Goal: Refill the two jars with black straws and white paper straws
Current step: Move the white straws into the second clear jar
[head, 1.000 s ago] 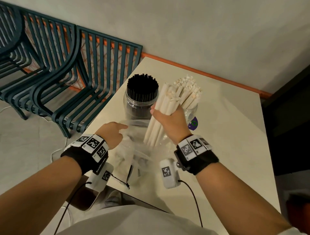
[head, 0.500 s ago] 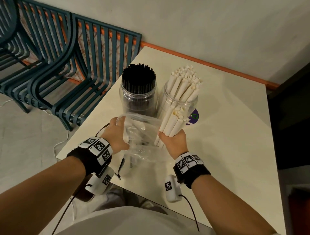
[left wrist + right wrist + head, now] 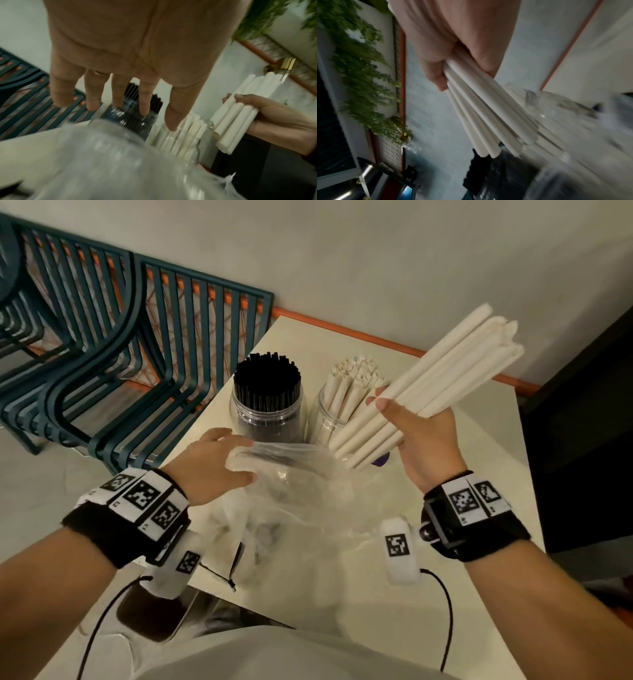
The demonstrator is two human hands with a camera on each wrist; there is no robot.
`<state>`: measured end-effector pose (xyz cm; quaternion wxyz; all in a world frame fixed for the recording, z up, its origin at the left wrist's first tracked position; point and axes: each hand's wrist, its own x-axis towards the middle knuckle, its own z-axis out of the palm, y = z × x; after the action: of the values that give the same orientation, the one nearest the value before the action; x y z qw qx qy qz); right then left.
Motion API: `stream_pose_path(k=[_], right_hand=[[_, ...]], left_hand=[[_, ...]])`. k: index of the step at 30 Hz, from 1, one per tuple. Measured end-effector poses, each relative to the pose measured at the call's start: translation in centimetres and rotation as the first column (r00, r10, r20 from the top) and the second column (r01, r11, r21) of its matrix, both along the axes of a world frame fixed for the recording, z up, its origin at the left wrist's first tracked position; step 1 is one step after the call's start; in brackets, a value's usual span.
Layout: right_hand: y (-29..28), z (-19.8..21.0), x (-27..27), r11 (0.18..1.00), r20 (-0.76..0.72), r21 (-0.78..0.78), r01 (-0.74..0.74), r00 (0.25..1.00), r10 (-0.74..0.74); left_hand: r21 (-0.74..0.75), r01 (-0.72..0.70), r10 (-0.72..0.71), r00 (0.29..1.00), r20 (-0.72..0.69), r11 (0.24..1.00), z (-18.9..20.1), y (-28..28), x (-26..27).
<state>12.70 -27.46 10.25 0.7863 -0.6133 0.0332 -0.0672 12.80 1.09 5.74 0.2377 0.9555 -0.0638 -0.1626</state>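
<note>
Right hand (image 3: 423,436) at right of centre in the head view, fingers clamped on a bundle of white paper straws (image 3: 442,385), held slanting up toward the upper right. Left hand (image 3: 209,463) at centre left, fingers spread and straight, touching the rim of a clear plastic bag (image 3: 298,508) on the worktop (image 3: 472,460). Behind the bag: jar of black straws (image 3: 267,402) just beside jar of white paper straws (image 3: 339,409), both upright. Teal slatted chairs (image 3: 102,344) at left.
</note>
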Motion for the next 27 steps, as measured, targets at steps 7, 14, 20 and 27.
stream_pose_path(k=[7,14,20,27], right_hand=[[0.1,3.1,5.1,0.996,0.080,-0.022,0.091,0.993,-0.089],[0.3,0.8,9.1,0.969,0.017,-0.183,0.168,0.986,-0.168],[0.8,-1.8,8.6,0.907,0.052,-0.365,0.212,0.977,-0.208],[0.3,-3.6,8.7,0.603,-0.005,-0.791,0.105,0.984,-0.178]], left_hand=[[-0.076,0.261,-0.250,0.960,0.123,0.962,4.2,-7.4,3.5],[0.333,0.356,-0.411,0.905,0.111,0.873,2.9,-12.5,6.1],[0.243,0.363,-0.406,0.900,0.160,0.900,2.9,-12.0,6.8],[0.004,0.199,-0.192,0.937,0.292,0.980,3.5,-11.6,8.2]])
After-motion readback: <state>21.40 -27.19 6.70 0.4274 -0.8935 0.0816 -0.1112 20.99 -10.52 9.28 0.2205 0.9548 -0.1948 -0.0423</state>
